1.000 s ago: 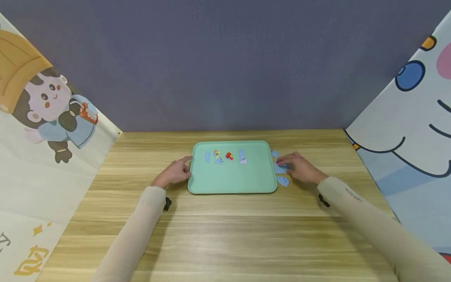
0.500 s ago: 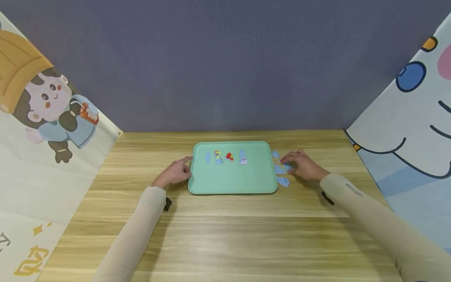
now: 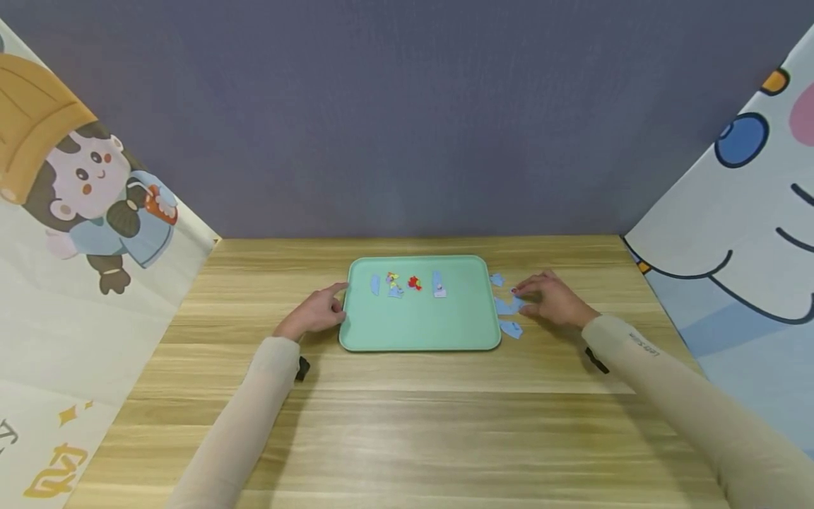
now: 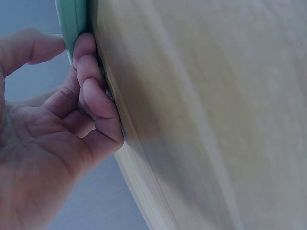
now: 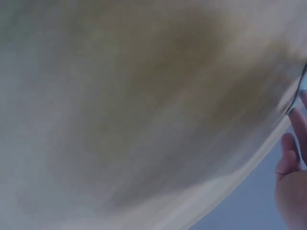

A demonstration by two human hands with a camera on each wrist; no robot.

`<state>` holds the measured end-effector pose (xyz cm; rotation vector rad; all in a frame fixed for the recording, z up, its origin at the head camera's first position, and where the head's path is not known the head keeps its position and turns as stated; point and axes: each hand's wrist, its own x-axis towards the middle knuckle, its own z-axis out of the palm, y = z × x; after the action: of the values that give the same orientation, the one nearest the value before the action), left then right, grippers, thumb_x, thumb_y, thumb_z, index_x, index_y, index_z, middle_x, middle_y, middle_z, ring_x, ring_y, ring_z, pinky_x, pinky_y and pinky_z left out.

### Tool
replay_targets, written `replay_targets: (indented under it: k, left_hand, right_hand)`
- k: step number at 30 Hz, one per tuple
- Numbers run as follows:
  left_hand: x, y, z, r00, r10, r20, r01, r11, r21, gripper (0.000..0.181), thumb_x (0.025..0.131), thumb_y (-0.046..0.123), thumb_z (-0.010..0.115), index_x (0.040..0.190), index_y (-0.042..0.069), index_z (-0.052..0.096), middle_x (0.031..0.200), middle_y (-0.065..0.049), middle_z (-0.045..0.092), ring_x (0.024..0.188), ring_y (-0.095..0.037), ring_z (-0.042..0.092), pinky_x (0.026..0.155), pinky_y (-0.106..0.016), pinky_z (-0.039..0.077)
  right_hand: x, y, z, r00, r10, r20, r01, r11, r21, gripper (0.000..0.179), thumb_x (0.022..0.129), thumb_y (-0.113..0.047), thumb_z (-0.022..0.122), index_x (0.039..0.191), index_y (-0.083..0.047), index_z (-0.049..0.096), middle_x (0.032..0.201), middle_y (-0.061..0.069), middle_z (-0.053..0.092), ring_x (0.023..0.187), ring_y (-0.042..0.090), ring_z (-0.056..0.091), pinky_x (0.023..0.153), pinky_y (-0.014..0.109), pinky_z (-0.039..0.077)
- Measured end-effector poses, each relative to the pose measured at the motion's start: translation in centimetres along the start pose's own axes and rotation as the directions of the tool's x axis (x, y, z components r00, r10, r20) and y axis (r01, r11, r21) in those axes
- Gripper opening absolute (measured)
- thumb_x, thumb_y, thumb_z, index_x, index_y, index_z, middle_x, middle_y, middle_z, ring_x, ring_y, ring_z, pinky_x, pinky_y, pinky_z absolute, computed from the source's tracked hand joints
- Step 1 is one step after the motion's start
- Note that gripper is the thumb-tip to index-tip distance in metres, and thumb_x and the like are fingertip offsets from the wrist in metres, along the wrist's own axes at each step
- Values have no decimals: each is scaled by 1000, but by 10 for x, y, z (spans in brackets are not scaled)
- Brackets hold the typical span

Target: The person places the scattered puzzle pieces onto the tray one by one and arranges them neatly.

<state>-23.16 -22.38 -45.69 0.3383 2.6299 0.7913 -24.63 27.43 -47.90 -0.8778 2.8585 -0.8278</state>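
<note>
A mint-green tray (image 3: 420, 332) lies on the wooden table. At its left edge is my left hand (image 3: 314, 311), whose thumb and curled fingers (image 4: 86, 45) hold the rim. On the tray sit several small flat puzzle pieces: a narrow blue one (image 3: 375, 285), a yellow and blue one (image 3: 395, 290), a red one (image 3: 415, 283) and a blue and lilac one (image 3: 439, 285). Beside the right edge, my right hand (image 3: 553, 300) pinches a light-blue puzzle piece (image 3: 518, 302), partly hidden by the fingers. Another blue piece (image 3: 502, 306) lies against it. The right wrist view is blurred.
Two more blue pieces, one farther back (image 3: 497, 280) and one nearer (image 3: 511, 329), lie by the tray's right edge. A dark grey wall panel (image 3: 407, 141) stands behind the wooden table (image 3: 407, 431), with printed cartoon panels at both sides.
My right hand has shifted a little to the right, away from the tray, and more of the blue pieces shows. My left hand and the tray have stayed in place.
</note>
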Motion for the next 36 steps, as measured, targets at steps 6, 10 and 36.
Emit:
replay_targets:
  k: [6,10,36]
  left_hand:
    - [-1,-2,0,1000,-2,-1,2,1000,2,72,86,11,59,149,5,24,77,-5,59,64,-18,49,67,-35,41]
    - [-1,-3,0,1000,0,-2,0,1000,-2,72,86,11,59,149,4,24,77,-5,59,64,-18,49,67,-35,41]
    - [1,1,-1,1000,2,14,-2,1000,2,73,86,10,58,149,5,22,69,-4,59,56,-16,46,59,-32,40]
  right_hand:
    - [-1,2,3,994,26,-103,-24,1000,19,29,74,-19,81,98,-3,73,113,13,64,102,29,48,100,53,24]
    - [7,-5,0,984,-37,-177,34,999,-22,29,73,-15,82,97,-2,73,111,13,65,105,31,51,101,52,24]
    - [67,-55,14,992,-109,-55,112,993,40,26,72,-14,82,95,-5,74,112,10,65,104,28,50,103,49,22]
